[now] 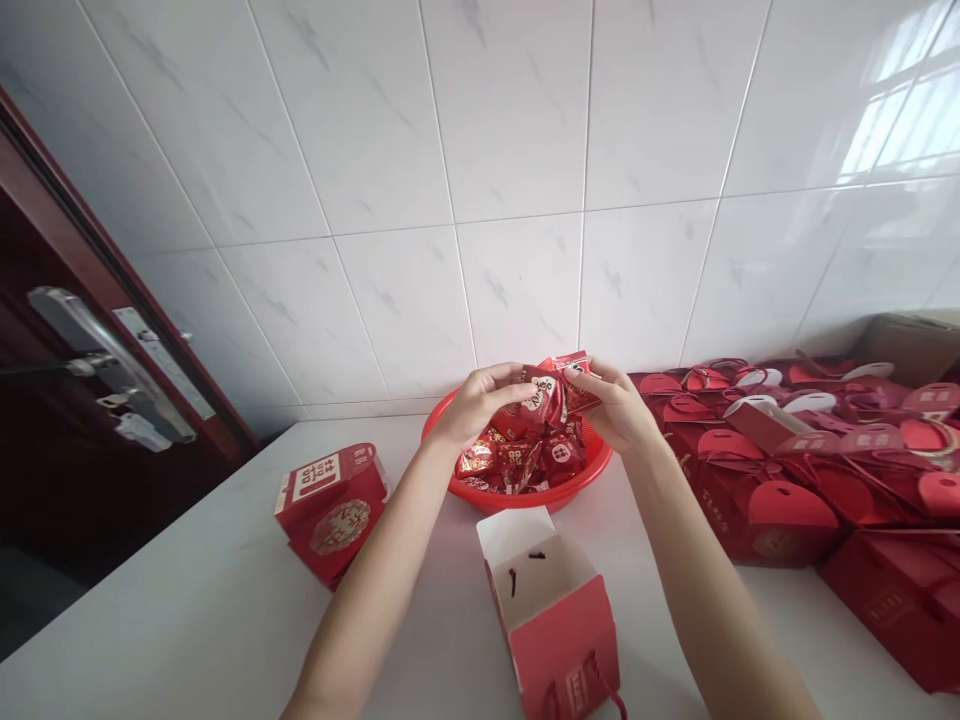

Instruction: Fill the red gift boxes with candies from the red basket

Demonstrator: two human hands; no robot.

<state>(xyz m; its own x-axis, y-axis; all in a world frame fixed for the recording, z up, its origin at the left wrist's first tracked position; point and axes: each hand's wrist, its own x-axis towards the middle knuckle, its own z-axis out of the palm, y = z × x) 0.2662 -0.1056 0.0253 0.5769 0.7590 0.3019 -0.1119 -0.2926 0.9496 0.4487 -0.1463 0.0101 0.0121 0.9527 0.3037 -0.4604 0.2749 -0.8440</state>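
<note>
Above a red plastic basket [540, 498] of wrapped sweets, both my hands are closed on small red packets. My left hand [480, 402] pinches a dark red candy packet [541, 400] with a pale printed patch. In my right hand [611, 405] is a brighter red candy packet [571, 364], partly hidden behind the first. More red and gold candy packets [517, 460] lie in the basket below. Between my forearms stands a red gift box [566, 640], its lid open and its white inside showing, with cord ends poking through the walls.
A closed red gift box [330, 510] sits left of my left forearm. Many red gift boxes [772, 520] with rounded flaps and cords crowd the right side of the white table [202, 600]. A tiled wall [517, 290] stands behind; a dark door [67, 450] is at left.
</note>
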